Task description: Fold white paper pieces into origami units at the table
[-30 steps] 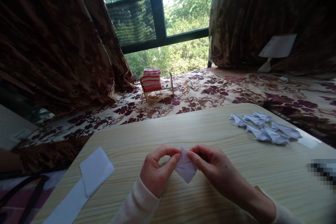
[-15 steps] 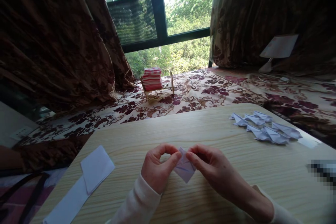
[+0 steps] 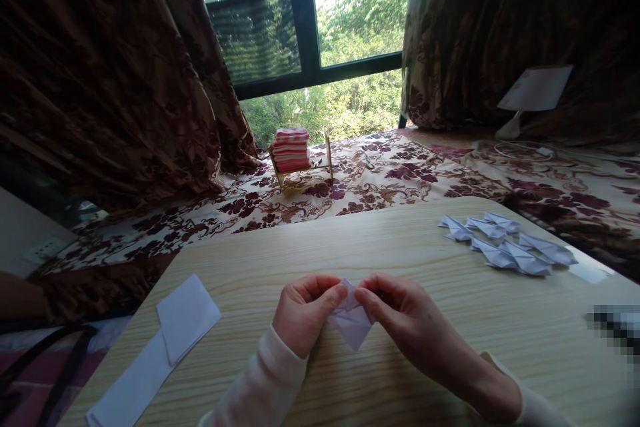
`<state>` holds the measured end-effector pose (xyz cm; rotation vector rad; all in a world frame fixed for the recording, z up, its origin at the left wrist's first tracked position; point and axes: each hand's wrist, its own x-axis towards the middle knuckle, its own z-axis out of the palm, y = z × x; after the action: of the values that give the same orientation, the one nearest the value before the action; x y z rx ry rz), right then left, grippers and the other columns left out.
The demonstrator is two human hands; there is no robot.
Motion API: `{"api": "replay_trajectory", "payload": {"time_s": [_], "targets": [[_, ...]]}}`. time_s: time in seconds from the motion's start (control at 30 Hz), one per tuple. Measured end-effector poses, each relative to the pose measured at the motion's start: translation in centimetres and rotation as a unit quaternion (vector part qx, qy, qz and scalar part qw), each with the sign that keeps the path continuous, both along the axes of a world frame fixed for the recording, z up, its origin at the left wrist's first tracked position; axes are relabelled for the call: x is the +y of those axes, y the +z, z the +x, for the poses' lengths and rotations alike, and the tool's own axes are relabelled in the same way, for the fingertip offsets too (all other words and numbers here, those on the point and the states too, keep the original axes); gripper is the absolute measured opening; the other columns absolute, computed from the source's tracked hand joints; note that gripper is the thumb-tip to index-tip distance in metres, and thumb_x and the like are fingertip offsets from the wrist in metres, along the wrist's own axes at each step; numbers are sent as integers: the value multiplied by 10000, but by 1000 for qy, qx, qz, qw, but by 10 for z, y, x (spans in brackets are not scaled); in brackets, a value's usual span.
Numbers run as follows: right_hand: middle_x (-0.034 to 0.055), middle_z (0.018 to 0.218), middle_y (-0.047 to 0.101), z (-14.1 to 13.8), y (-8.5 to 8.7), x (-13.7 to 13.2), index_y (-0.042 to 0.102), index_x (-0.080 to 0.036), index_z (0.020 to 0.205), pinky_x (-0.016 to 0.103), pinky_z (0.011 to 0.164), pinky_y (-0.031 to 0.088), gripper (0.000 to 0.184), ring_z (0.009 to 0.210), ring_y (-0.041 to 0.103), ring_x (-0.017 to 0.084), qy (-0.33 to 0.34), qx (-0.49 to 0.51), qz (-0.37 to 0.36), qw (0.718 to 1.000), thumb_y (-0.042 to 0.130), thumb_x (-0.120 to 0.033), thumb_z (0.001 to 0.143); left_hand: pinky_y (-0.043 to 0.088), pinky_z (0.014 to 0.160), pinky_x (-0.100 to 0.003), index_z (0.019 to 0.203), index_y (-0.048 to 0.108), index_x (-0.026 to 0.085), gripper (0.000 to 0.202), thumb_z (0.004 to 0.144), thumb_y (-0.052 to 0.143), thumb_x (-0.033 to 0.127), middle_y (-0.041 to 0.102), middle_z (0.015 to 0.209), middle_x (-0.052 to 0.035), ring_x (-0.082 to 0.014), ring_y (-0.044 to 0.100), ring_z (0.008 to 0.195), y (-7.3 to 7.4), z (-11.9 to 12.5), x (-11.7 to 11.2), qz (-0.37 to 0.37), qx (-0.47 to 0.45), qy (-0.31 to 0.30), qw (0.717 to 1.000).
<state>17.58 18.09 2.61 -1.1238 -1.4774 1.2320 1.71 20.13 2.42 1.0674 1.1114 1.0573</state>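
Note:
A small folded piece of white paper (image 3: 353,325) lies on the pale wooden table (image 3: 310,247), near its front edge. My left hand (image 3: 303,315) pinches its upper left edge with thumb and fingers closed. My right hand (image 3: 406,320) pinches its upper right edge the same way. The paper's lower point shows between the two hands and rests on the wood.
Several finished folded paper pieces (image 3: 505,243) lie in a group at the table's right. White paper sheets and a strip (image 3: 167,333) lie at the front left. A striped stack on a small wooden stand (image 3: 295,153) sits on the floral cloth beyond the table.
My left fingers have closed tighter onto the paper's left edge. Both hands stay in the same place on the table.

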Motion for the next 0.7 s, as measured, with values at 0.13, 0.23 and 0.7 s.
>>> {"api": "replay_trajectory", "payload": {"time_s": [0.13,0.23,0.7], "targets": [[14,639,564,0,-2,0,595,-140,719,230,524,388,311,587,483,127,-8,-2,5,1000,523,-425,821,404,564,-219,666,743,116,383,619,738,496,693,614,-49,-119,541,571,4,-2,-2,3,48,-47,998],[18,641,576,0,-3,0,596,-141,708,232,531,394,308,592,496,131,-8,-12,7,1000,527,-420,820,383,560,-219,709,762,118,407,662,693,517,690,610,-46,-122,525,579,8,-1,-5,26,89,-76,993],[22,655,616,1,-1,1,633,-142,724,229,542,409,306,601,530,136,12,-34,1,999,542,-418,818,400,614,-263,758,750,83,401,640,704,464,700,690,-83,-176,557,640,14,-3,-7,10,92,-124,988]]}}
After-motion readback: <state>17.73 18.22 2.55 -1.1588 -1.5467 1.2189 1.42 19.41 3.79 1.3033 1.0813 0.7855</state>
